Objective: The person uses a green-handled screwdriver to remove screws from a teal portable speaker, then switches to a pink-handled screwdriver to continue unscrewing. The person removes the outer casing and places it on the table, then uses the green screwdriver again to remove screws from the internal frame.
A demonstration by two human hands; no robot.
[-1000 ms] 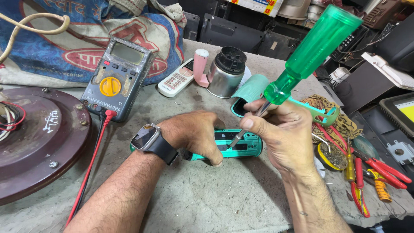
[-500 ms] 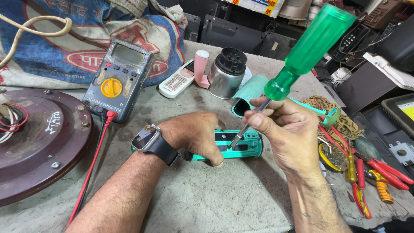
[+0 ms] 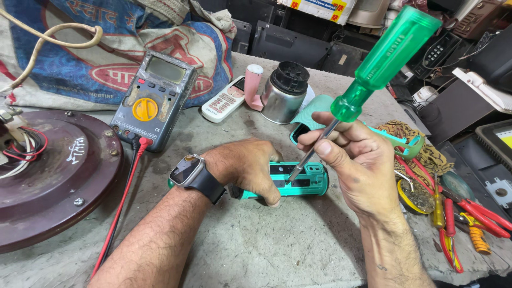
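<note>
Teal casing point(image 3: 298, 181) lying mid-surface, toward front edge. Left hand point(image 3: 245, 165) clamping its left end, pinning it down. Right hand point(image 3: 357, 160) pinching screwdriver point(image 3: 373, 69) shaft, tip sitting in casing top. Judging: screw-turning step under way; next calling for steady downward pressure, tip kept seated. Multimeter point(image 3: 154, 98) toward back-left.

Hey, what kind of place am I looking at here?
Most likely an electrical repair workshop. A digital multimeter with red and black leads lies on the worn bench, red-handled pliers sit at the right, and the right hand works a green-handled screwdriver into an opened teal device.
</note>
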